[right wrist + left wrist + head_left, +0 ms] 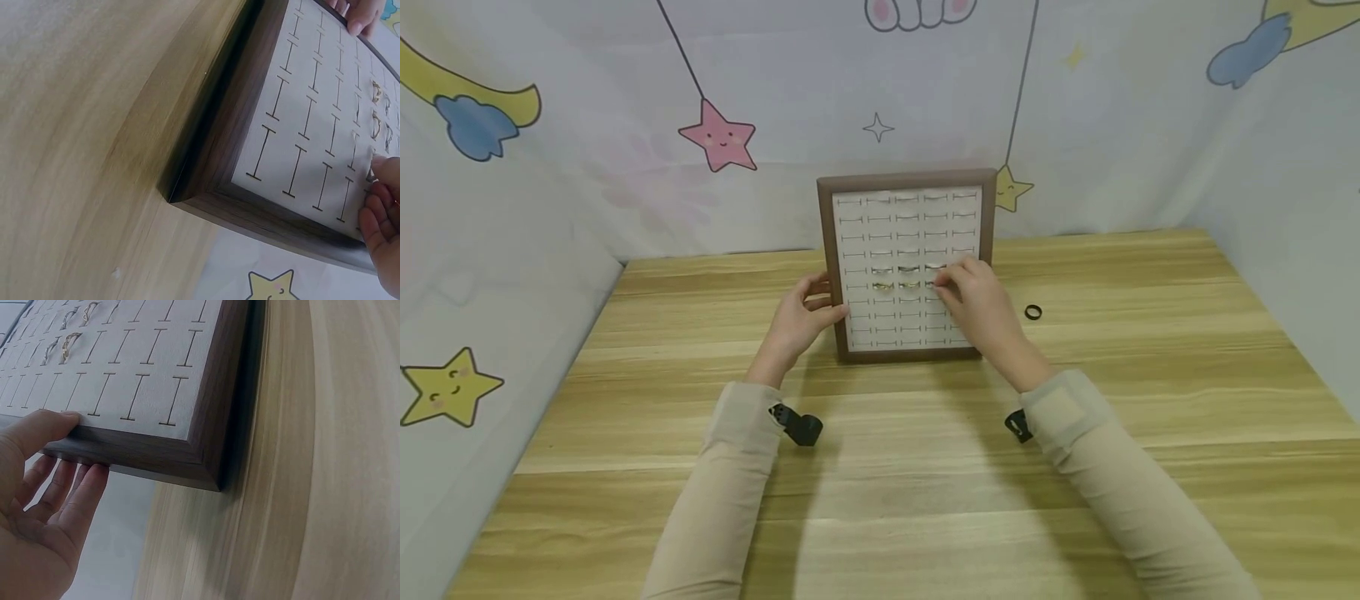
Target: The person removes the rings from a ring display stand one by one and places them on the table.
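A ring display board (pixel 891 329) with a brown frame and rows of slits in its white face leans upright near the back of the table. My left hand (pixel 800 321) grips its left edge, thumb in front and fingers behind, as the left wrist view also shows. Two gold rings (pixel 883 287) sit side by side in one row, with silvery rings (pixel 908 269) in the row above. Just right of the gold ones, my right hand (pixel 983 307) pinches a ring (pixel 370 175) at a slit; the fingers hide most of it.
A black ring (pixel 1033 312) lies on the wooden table (pixel 1150 350), right of the board. Behind the board hangs a pale cloth (pixel 797 100) printed with stars and clouds. Each wrist wears a small black camera (pixel 805 429).
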The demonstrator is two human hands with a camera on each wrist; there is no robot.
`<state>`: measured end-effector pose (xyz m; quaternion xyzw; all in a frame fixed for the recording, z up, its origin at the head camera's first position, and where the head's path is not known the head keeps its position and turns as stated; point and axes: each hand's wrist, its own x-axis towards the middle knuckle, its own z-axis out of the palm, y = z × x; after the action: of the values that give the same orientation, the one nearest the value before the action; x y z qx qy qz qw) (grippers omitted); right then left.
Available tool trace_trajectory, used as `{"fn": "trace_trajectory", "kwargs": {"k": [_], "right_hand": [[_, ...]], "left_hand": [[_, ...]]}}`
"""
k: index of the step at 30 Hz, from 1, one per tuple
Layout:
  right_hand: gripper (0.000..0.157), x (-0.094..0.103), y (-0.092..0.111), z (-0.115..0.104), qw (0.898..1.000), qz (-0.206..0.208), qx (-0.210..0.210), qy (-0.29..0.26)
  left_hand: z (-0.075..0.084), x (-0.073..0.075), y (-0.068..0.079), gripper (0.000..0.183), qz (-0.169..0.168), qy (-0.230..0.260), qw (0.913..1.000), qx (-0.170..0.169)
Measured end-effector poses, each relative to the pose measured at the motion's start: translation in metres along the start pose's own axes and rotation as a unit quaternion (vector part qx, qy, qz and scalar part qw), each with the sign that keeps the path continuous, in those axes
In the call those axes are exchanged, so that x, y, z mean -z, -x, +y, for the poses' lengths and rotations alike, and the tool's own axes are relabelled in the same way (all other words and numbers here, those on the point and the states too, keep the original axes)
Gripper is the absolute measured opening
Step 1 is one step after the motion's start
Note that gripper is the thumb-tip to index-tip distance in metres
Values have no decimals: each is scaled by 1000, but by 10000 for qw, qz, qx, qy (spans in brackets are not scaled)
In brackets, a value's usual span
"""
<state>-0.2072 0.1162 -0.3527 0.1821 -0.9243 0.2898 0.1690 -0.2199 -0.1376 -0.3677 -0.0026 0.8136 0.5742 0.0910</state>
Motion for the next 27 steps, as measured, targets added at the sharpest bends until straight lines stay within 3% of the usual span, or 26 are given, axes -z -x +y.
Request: {"fn": "trace_trajectory", "kwargs": {"k": [12,18,24,27], "right_hand": [[13,7,-3,4,9937,-172,-524,-979],[20,17,-6,9,9707,-330,-1376,-1940],[28,28,-6,20,9488,18,-1806,-2592],[25,33,-7,27,9356,280,-2004,-2892]], "left_hand": [[2,1,0,70,-13,25,10000,58],[2,0,1,69,-6,-6,10000,51],[3,0,1,69,-17,10,10000,46],[3,0,2,69,-20,1,10000,60]]}}
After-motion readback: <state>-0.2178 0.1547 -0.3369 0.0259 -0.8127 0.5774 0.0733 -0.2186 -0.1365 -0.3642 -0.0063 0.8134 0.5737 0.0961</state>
